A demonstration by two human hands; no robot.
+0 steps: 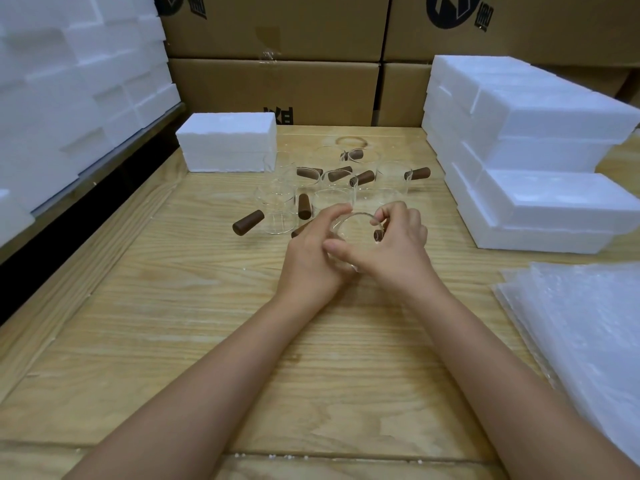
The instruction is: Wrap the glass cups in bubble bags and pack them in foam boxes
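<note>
Both hands hold one glass cup [350, 231] just above the tabletop [173, 306], nearer the person than the lone foam box [227, 142] and to its right. The left hand [311, 251] curls round the cup's left wall; the right hand [393, 245] grips its right side, fingers hooked over the rim by the brown handle [378, 234]. The cup is tilted, its axis running away from the person, mouth up and away. More cups [332, 188] cluster just right of that box.
</note>
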